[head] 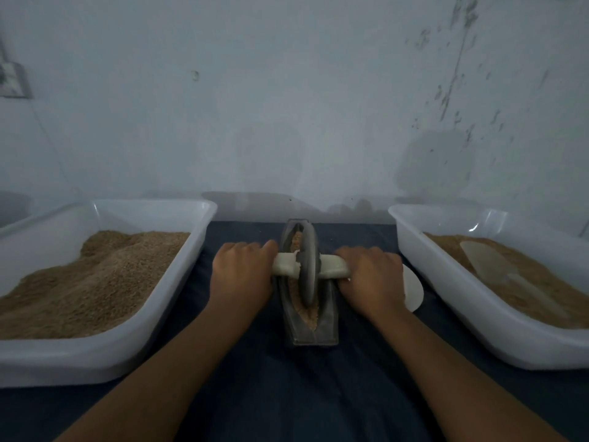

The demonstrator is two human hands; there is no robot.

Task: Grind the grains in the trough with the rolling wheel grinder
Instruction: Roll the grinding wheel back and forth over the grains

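My left hand and right hand clamp the pale axle either side of the dark wheel, upright in the narrow trough of tan grains, mid-table between two tubs.

no legible text, labels or numbers anywhere

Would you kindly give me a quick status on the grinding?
Left hand and right hand each grip an end of the handle. Wheel upright in the trough, on the grains. Nothing in the way.
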